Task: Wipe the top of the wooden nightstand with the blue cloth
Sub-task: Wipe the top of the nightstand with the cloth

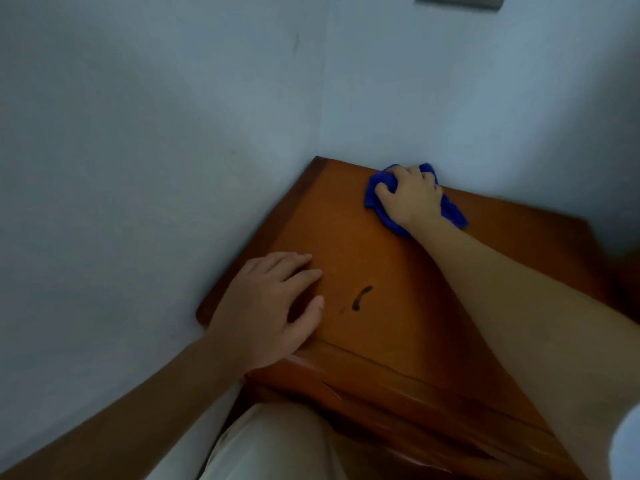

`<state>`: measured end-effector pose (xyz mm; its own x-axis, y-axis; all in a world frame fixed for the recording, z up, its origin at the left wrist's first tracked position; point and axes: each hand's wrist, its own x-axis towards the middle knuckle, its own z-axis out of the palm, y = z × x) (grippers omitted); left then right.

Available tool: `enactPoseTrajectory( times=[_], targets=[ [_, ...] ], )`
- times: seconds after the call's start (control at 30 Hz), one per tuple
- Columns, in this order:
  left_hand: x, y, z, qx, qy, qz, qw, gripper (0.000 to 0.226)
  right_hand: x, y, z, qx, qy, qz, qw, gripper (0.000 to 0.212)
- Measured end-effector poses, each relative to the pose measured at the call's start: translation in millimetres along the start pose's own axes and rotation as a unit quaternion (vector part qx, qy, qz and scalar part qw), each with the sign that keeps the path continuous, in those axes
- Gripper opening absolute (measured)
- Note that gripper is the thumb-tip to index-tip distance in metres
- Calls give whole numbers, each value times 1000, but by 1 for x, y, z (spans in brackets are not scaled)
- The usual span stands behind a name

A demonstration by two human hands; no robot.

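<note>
The wooden nightstand [377, 268] stands in a corner, its orange-brown top facing me. My right hand [410, 194] grips the bunched blue cloth [450, 211] and presses it on the far edge of the top, close to the back wall. My left hand [268, 306] lies flat on the near left part of the top, fingers slightly apart, holding nothing. A dark curved mark [361, 298] shows on the wood between my two arms.
Pale walls [156, 133] meet at a corner just behind the nightstand's far left edge. The drawer front [398, 403] faces my light trousers [277, 445]. A grey plate [459, 0] sits high on the right wall.
</note>
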<state>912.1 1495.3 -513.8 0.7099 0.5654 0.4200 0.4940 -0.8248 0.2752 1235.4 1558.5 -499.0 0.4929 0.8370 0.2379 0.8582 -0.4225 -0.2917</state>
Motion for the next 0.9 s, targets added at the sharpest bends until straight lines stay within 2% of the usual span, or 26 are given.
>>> enactPoseTrajectory(
  times=[0.17,0.3,0.5,0.7,0.9],
  targets=[
    [0,-2,2,2,-2,-2,1000,43,18,-68,23,32,-43,-82,995,55],
    [0,-3,2,1,-7,2,1000,43,-2,-116,36,50,-55,-160,984,49],
    [-1,-2,-3,3,-26,3,1000,45,-48,-92,15,83,-77,-227,967,45],
    [-1,1,-9,11,-36,0,999,46,-93,-17,-22,88,-51,-157,982,45],
    [-2,7,-9,14,-46,2,999,52,-137,105,-70,30,17,12,999,47]
  ],
)
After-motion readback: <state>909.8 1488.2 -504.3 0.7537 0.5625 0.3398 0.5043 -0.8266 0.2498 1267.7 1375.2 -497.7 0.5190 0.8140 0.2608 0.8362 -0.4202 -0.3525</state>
